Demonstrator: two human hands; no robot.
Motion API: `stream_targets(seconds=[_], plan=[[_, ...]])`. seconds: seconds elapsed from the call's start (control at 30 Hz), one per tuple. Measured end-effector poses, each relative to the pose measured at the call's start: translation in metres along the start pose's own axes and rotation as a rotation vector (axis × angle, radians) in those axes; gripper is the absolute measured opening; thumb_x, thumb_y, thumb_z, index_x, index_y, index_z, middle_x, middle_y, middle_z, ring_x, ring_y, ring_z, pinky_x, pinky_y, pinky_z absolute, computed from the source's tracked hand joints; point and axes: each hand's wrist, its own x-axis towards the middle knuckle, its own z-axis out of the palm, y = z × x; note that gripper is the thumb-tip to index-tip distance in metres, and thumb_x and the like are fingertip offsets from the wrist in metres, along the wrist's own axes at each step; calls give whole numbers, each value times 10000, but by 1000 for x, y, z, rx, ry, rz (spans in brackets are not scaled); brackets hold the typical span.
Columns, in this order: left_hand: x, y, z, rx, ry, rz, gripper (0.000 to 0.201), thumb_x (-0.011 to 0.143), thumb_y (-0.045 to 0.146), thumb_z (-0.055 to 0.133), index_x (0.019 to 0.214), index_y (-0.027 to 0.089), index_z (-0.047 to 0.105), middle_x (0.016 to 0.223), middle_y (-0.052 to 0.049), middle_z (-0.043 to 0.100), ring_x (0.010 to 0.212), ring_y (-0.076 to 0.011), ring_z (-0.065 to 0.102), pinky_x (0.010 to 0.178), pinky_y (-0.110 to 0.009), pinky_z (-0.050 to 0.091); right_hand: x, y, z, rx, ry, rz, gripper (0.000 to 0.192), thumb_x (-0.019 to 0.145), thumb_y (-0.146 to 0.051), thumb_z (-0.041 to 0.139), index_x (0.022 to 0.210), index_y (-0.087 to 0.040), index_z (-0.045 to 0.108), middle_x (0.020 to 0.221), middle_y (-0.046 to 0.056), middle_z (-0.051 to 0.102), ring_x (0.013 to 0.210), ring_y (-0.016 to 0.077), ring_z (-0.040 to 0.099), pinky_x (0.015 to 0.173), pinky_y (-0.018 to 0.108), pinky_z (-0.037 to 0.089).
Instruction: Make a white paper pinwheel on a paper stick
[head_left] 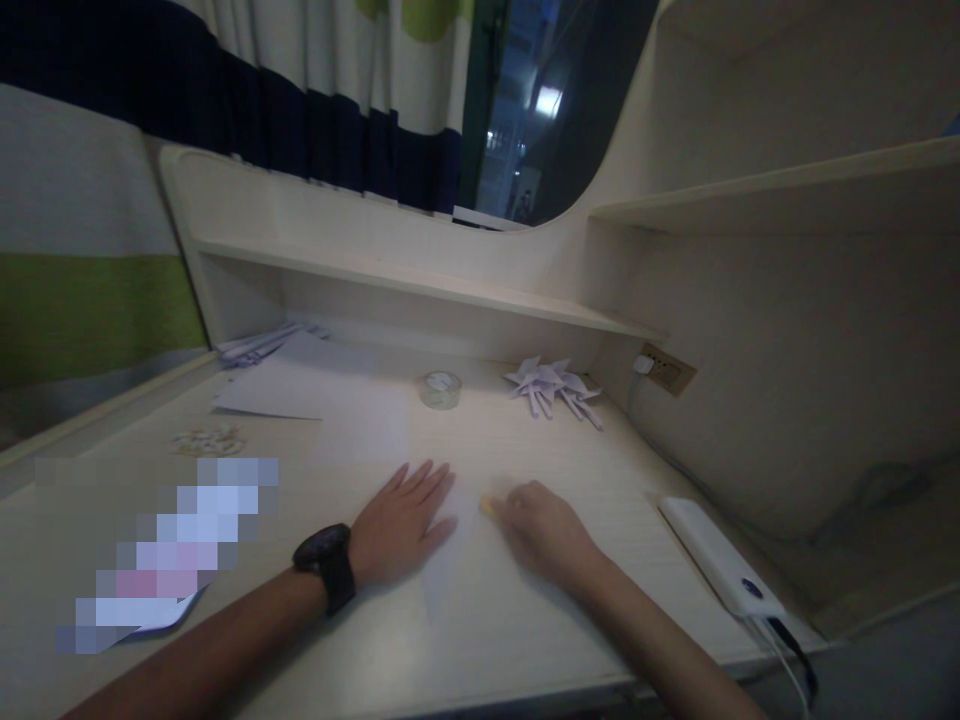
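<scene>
From the head view, I am seeing my left hand lying flat, fingers spread, pressing down on a white sheet of paper on the tabletop. My right hand is sitting just to the right of it, its grip curled and pinching a small yellowish piece at the fingertips; the piece is blurred and I cannot tell what it is. The sheet is lying between the two hands, its long axis running toward me from the left hand, and the pinched piece is touching or hovering just at its right edge. Beyond the sheet, a tape roll is resting, with folded paper shapes to its right.
</scene>
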Motion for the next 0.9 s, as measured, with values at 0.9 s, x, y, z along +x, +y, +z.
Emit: stream_targets(seconds=[0.9], plan=[[0,-2,0,36,-16,17,670,942,559,183,1440,121,284,1496,-138,276,1382,-260,231,1125,-455,117,-11,-9,-1,-184,-102,84,236,887,-194,467,1091,-186,586,843,86,593,757,200,488,620,290,363]])
